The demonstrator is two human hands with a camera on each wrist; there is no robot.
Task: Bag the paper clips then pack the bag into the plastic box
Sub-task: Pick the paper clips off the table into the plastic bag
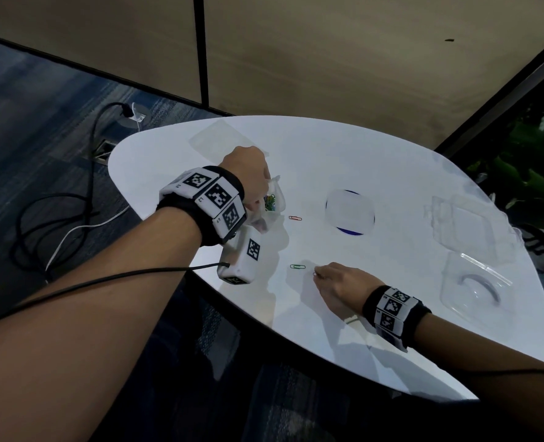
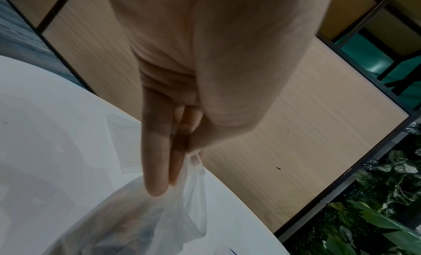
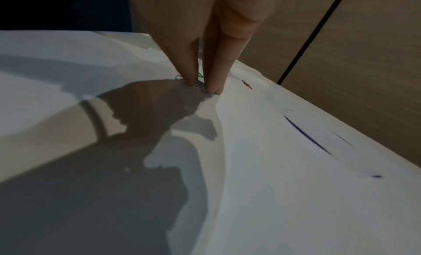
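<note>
My left hand (image 1: 261, 193) holds up a clear plastic bag (image 1: 273, 199) with several coloured paper clips inside, over the table's left part. In the left wrist view the left hand (image 2: 191, 153) pinches the bag (image 2: 182, 214) by its upper edge between thumb and fingers. My right hand (image 1: 316, 275) is down on the table near the front edge, pinching a small paper clip (image 3: 178, 77) with its fingertips (image 3: 191, 80). A green clip (image 1: 297, 267) lies just left of it. A red clip (image 1: 295, 218) lies beside the bag. The clear plastic box (image 1: 474, 291) sits open at the right.
A round clear disc with a blue edge (image 1: 350, 212) lies mid-table. Another flat clear bag (image 1: 219, 135) lies at the far left of the white table (image 1: 391, 161). Cables trail on the floor to the left, and plants stand to the right.
</note>
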